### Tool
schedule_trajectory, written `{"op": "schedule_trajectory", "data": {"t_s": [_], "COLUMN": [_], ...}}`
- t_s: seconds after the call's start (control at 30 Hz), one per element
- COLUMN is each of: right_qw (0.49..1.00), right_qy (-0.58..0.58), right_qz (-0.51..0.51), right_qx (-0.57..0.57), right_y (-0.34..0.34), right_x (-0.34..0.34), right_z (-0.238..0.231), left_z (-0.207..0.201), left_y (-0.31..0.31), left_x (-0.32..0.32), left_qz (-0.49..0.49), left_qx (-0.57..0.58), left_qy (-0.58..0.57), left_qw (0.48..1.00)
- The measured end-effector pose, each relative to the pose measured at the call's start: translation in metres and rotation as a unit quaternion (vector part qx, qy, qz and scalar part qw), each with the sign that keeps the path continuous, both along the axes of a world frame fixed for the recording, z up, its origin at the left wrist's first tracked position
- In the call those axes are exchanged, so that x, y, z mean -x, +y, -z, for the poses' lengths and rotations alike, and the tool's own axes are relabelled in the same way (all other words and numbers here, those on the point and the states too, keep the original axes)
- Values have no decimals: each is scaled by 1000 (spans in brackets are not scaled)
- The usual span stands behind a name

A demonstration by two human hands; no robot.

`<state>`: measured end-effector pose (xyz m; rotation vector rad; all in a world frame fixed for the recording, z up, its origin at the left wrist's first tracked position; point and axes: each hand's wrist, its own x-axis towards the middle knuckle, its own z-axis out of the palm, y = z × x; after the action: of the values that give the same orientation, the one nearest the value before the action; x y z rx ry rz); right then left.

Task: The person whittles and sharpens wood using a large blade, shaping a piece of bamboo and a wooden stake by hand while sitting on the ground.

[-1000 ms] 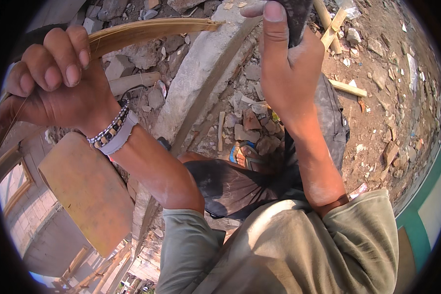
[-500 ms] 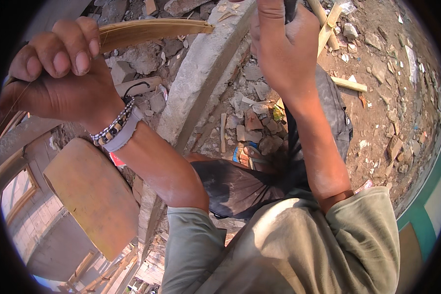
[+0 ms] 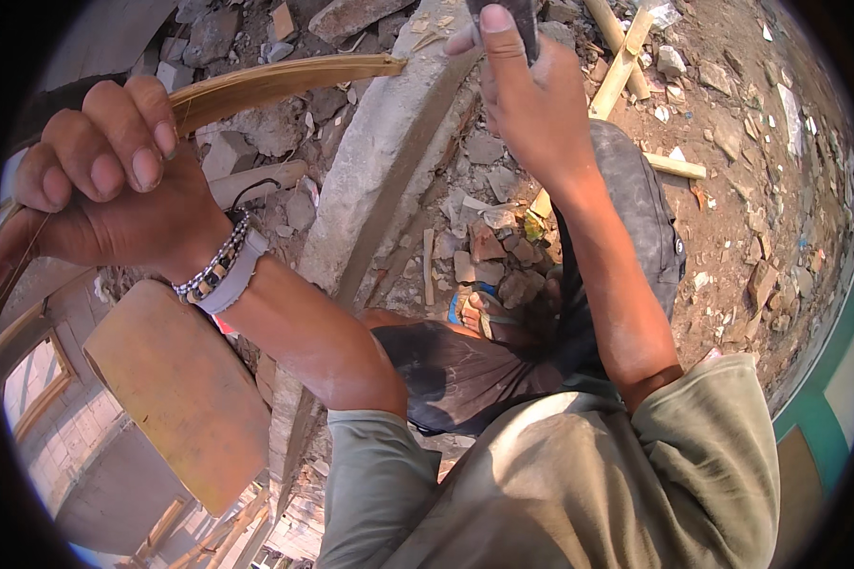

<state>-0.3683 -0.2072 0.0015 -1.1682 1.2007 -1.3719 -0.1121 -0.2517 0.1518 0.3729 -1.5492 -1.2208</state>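
In the head view, my left hand (image 3: 104, 180) is gripping a tan split strip (image 3: 294, 80) at upper left, fingers curled over; at top centre my right hand (image 3: 541, 114) is clamping a dark flat tool (image 3: 525, 21), thumb pointing upward.

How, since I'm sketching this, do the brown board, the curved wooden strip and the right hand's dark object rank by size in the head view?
1. Brown board
2. Wooden strip, visible part only
3. Dark object, cut off by the top edge
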Motion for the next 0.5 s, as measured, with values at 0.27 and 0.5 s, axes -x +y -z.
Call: {"op": "schedule_trajectory", "data": {"t_s": [0.27,0.5], "right_qw": [952,988], "right_qy": [169,-47], "right_qz": [-129,-74], "right_qx": [-219,-130], "right_y": [23,3], "right_x": [-23,8], "right_z": [83,-15], "left_z": [7,3], "left_y": [-10,-6], "left_x": [14,10], "left_qz": [12,-2], "left_qx": [20,10], "left_qy": [-1,7], "left_qw": [1000,1000]}}
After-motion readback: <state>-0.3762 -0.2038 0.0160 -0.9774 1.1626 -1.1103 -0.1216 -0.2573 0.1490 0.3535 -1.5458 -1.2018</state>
